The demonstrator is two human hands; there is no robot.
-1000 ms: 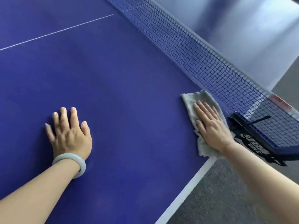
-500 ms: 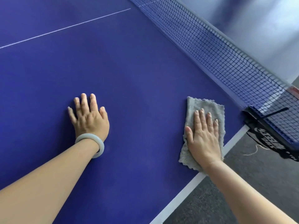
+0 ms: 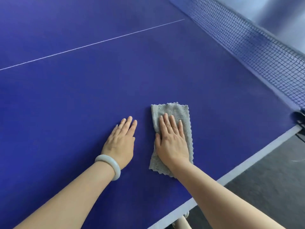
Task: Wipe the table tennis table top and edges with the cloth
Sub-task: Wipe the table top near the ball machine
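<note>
I've got the blue table [image 3: 82, 100] under both hands, filling most of the view. Net [image 3: 247, 40] runs well beyond the R hand [image 3: 171, 142], up & to its right. Dark floor [image 3: 267, 187] sits right of the R forearm, past the white edge stripe [image 3: 247, 164]. Grey cloth [image 3: 173, 111] lies flat on the top, just right of the L hand [image 3: 121, 141]. R hand is palm-down on cloth, fingers straight & close together, pressing it. L hand lies flat on bare top, fingers straight, clear of cloth. Pale bangle [image 3: 109, 164] on L wrist.
</note>
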